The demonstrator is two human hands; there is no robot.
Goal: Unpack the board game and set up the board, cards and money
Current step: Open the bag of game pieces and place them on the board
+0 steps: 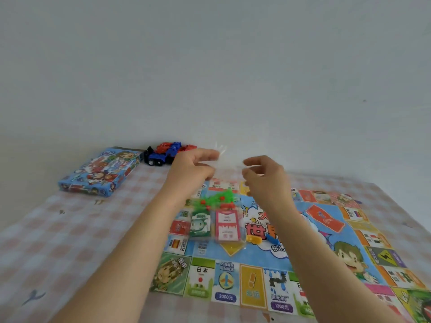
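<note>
The table (70,241), under a pink checked cloth, carries everything. The board (254,285) already lies unfolded over its right half, reaching the near edge. The game box (100,171) sits closed at the far left corner, with a blue and red toy vehicle (165,153) just beside it along the far edge.

Both hands are raised over the board's far side. The left hand (191,169) has its fingers curled and pinches the top of a clear bag (217,220). The right hand (265,176), also curled, appears to pinch the opposite lip, though blur makes that less sure. The bag hangs between them, holding a green money stack (200,223), a pink card pack (227,226) and small green and red pieces (217,198). A yellow token (254,240) and a blue token (274,238) lie on the board's centre.

The step in hand looks like opening the bag. Next, the mouth needs pulling apart so the money and cards can be emptied onto the board.
</note>
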